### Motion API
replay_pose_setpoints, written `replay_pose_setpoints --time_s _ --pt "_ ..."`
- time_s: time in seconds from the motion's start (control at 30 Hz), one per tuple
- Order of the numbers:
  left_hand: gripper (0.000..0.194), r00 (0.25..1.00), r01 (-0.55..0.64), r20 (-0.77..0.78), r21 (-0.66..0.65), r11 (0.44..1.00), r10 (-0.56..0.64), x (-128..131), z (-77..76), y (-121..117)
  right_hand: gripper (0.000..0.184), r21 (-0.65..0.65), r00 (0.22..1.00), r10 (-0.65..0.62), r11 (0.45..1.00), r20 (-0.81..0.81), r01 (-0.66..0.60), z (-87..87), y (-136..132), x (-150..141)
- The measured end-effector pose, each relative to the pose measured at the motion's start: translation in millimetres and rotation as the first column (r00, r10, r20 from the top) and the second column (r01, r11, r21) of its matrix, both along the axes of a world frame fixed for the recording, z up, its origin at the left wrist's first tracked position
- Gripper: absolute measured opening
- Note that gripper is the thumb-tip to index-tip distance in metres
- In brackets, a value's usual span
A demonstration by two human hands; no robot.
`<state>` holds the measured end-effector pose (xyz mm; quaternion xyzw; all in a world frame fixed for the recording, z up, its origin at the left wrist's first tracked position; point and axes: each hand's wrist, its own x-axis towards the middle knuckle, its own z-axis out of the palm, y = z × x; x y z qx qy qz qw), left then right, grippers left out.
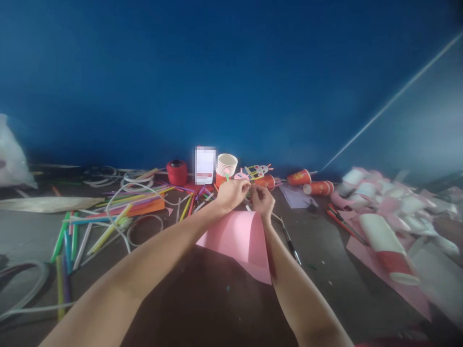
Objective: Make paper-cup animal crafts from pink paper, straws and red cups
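Note:
My left hand [233, 194] and my right hand [262, 201] meet at the middle of the table, fingertips pinched close together. Whatever lies between the fingers is too small and hidden to make out. A curled sheet of pink paper [235, 236] lies under my wrists and forearms. Just behind my left hand stand stacked paper cups [227, 164], with a small pink flower shape on a green stem [227, 173] in front. Beyond my right hand is a white-and-red animal-like craft figure [262, 169], near a red paper cup [265, 181] on its side.
A lit phone [205, 166] stands upright beside a red round container [177, 172]. Colourful straws [126, 207] and white tubing [117, 207] spread leftward. Rightward lie a pen [290, 241], red cups [318, 188], a red-handled cutter [343, 220], a white-and-red cup stack [388, 250] and heaped cups [390, 197].

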<state>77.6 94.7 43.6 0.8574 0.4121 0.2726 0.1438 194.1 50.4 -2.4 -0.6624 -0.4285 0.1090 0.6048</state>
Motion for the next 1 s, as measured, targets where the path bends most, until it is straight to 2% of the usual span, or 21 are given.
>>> replay_pose_setpoints --time_s 0.23,0.7,1.0 --pt "0.025 1.000 -0.004 0.002 0.025 1.000 0.004 0.5 -2.1 0.6 0.033 0.015 1.000 -0.027 1.000 0.015 0.027 -3.5 3.8 1.7" --pt "0.021 0.999 0.018 0.034 0.040 0.999 -0.019 -1.8 -7.3 2.2 0.035 0.044 0.998 -0.007 0.999 0.061 0.005 -1.5 0.6 -0.8" --pt "0.019 0.992 0.052 0.110 0.022 0.998 -0.054 -6.1 -14.6 2.6 0.034 0.026 0.994 -0.033 0.999 0.105 0.030 -3.0 3.5 2.5"
